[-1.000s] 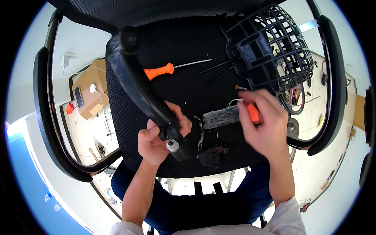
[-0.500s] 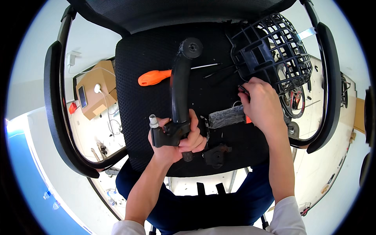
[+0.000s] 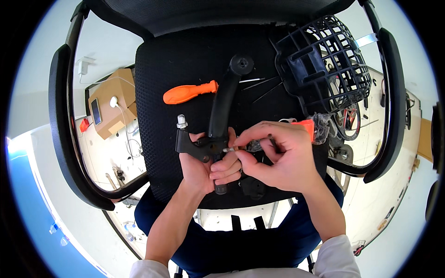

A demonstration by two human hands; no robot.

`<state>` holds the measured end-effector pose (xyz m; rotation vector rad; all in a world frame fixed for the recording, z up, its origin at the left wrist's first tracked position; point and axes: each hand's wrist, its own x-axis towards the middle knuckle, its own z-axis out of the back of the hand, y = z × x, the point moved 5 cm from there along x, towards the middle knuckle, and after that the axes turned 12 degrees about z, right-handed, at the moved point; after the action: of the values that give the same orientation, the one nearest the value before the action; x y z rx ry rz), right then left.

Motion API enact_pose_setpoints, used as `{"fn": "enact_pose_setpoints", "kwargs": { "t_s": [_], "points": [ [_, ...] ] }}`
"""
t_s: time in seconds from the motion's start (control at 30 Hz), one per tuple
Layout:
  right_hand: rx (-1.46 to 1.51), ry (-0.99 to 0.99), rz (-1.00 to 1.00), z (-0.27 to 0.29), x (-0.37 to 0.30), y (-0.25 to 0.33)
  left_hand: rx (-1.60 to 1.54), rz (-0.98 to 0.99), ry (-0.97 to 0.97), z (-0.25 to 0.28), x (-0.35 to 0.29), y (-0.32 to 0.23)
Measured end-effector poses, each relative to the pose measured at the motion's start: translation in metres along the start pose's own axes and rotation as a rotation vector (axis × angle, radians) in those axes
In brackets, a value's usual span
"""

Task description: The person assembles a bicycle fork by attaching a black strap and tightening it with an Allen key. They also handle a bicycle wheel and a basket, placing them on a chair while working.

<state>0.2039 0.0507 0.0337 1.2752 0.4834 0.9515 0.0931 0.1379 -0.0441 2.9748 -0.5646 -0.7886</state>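
Observation:
My left hand [image 3: 201, 167] is closed round the lower part of a black curved tube [image 3: 223, 104] with a bracket [image 3: 197, 147] on its side. The tube leans away from me and ends in a round hub. A silver-tipped stud [image 3: 181, 121] stands up from the bracket's left end. Beside the bracket my right hand [image 3: 282, 155] pinches a small bolt-like piece [image 3: 229, 149], its light metal tip against or very close to the bracket. Something dark shows between the right fingers, too hidden to name. A small black part [image 3: 254, 187] lies near the seat's front edge, partly covered.
The work lies on a black chair seat [image 3: 162, 139] between two armrests [image 3: 65, 129]. An orange-handled screwdriver [image 3: 187, 93] rests left of the tube. Thin dark rods [image 3: 269, 91] lie beside a black plastic basket [image 3: 320, 65]. A plastic-wrapped bundle [image 3: 321, 127] is behind my right hand.
My right hand has moved left from near the basket to the bracket, bringing the small piece along. The tube has tilted to the right, and the bracket has turned in my left hand.

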Motion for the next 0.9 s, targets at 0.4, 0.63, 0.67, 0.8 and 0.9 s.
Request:
{"fn": "enact_pose_setpoints", "kwargs": {
  "t_s": [0.4, 0.63, 0.67, 0.8, 0.9],
  "points": [
    [-0.100, -0.014, 0.121, -0.016, -0.004, 0.002, 0.070, -0.041, -0.209, 0.008, -0.003, 0.002],
    [-0.125, -0.026, 0.111, -0.021, -0.010, 0.002, 0.027, -0.037, -0.146, 0.005, -0.003, 0.002],
    [-0.122, -0.025, 0.100, -0.022, -0.011, 0.001, 0.041, -0.044, -0.166, 0.006, -0.003, 0.002],
    [-0.114, -0.054, 0.116, -0.023, -0.013, -0.007, 0.270, -0.164, -0.136, 0.012, -0.004, -0.001],
    [-0.108, -0.043, 0.056, -0.022, -0.019, -0.010, 0.388, -0.266, -0.196, 0.016, -0.005, 0.001]
  ]
}}
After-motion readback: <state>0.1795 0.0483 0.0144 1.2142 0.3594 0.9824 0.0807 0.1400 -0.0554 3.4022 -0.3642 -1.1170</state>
